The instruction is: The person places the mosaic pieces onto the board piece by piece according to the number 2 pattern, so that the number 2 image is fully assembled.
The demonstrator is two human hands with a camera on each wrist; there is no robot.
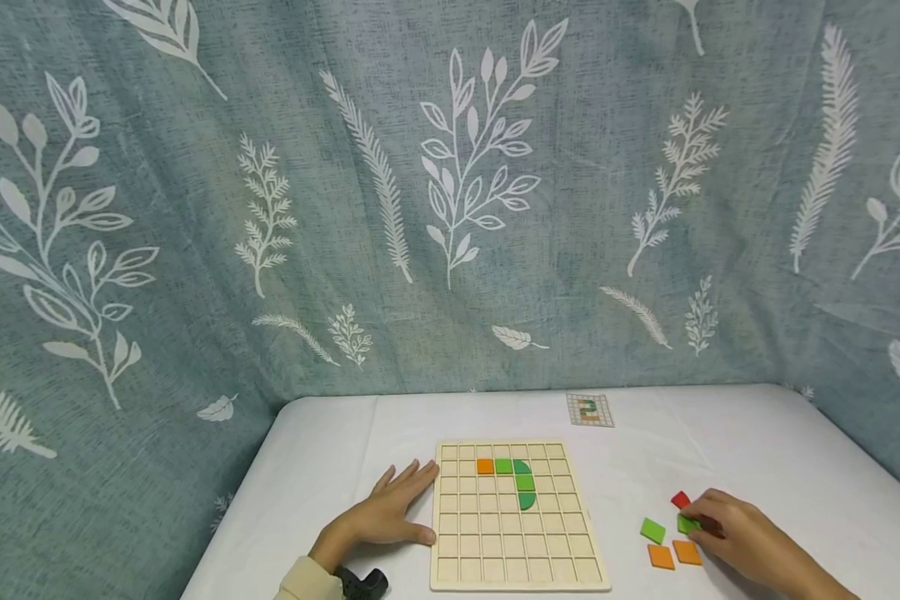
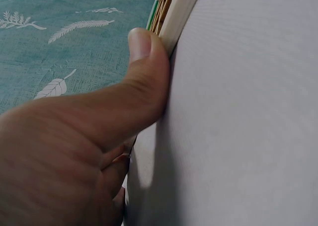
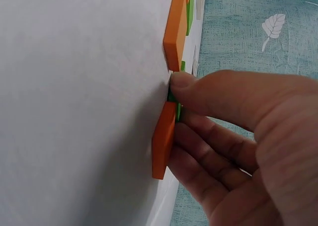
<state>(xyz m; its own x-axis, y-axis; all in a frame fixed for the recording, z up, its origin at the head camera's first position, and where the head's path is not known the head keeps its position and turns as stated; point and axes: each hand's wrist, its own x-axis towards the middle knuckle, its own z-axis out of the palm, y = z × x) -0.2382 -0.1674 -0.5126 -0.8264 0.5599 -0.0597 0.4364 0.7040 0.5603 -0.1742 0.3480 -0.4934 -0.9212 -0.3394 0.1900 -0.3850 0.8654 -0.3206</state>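
Note:
My left hand [image 1: 386, 512] lies with fingers spread along the left edge of a wooden grid board [image 1: 480, 575]. Its thumb [image 2: 149, 52] presses against the board's side in the left wrist view. On the board sit an orange square tile [image 1: 485, 467], green squares [image 1: 503, 467] and dark green rounded pieces [image 1: 527, 501]. Off to the right, my right hand [image 1: 735, 533] pinches a green piece [image 3: 173, 96] at the table, mostly hidden behind the thumb. An orange tile [image 3: 164, 141] is beside the fingertips in the right wrist view.
Around the right hand lie a red tile [image 1: 680, 499], a loose green square [image 1: 652, 531] and orange squares [image 1: 661, 557]. A small pattern card [image 1: 590, 410] lies behind the board on the white table [image 1: 330, 458]. A leaf-patterned curtain [image 1: 307, 250] hangs behind.

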